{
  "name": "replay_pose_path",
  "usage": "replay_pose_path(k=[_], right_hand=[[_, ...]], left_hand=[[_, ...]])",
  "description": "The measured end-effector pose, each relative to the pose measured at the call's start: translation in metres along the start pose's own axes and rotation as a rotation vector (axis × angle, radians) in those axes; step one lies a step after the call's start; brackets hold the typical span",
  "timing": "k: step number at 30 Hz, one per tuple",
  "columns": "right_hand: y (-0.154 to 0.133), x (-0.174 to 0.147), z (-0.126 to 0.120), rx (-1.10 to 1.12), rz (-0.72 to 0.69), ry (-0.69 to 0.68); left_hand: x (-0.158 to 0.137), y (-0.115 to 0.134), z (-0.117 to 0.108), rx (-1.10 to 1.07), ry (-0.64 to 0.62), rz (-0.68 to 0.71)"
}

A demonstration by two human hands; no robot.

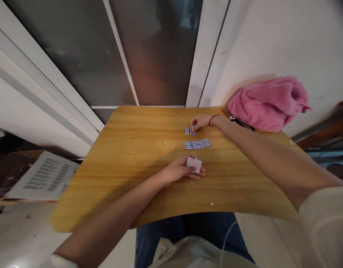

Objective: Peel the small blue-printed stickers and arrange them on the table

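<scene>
My left hand (185,167) is closed around a small stack of white cards (194,165), its thumb lying on top. Farther off, my right hand (201,122), with a red band at the wrist, has its fingertips on a small blue-and-white card (193,130) on the table. Left of that card, close beside it, lies another blue-and-white card (187,131). Between my two hands a row of several blue-and-white cards (197,144) is laid out side by side. Whether the right fingers still pinch the card or only press it is hard to see.
The wooden table (126,149) has a curved front edge near my lap. At its back right lie a pink plush cloth (269,102) and dark-handled scissors (235,120). A glass-paneled door (160,56) stands behind. A cardboard box (43,176) is on the left.
</scene>
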State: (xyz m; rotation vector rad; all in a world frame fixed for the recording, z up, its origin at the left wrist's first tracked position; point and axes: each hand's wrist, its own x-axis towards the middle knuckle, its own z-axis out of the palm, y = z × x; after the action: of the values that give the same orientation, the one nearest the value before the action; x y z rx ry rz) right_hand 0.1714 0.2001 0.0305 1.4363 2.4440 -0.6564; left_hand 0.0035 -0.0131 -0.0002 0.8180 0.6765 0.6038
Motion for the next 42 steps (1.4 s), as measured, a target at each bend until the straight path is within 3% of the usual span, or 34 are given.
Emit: replay_pose_path(k=[7, 13, 17, 30, 34, 42], right_hand=[[-0.003, -0.005, -0.002, 0.065, -0.002, -0.004], [-0.011, -0.002, -0.002, 0.264, 0.007, -0.026], [-0.017, 0.006, 0.004, 0.184, 0.022, 0.005], [-0.026, 0.006, 0.001, 0.088, 0.011, -0.081], [-0.031, 0.002, 0.004, 0.094, 0.018, -0.025], [-0.039, -0.019, 0.012, 0.227, 0.023, 0.227]], left_hand=[[-0.002, 0.002, 0.001, 0.021, 0.006, -0.002], [-0.002, 0.002, 0.001, 0.024, 0.012, -0.015], [-0.002, 0.002, 0.001, 0.018, 0.013, -0.019], [0.0, -0.001, -0.001, -0.008, -0.026, 0.015], [-0.002, 0.001, -0.001, -0.006, -0.023, 0.014], [-0.003, 0.006, -0.001, -0.029, 0.011, -0.001]])
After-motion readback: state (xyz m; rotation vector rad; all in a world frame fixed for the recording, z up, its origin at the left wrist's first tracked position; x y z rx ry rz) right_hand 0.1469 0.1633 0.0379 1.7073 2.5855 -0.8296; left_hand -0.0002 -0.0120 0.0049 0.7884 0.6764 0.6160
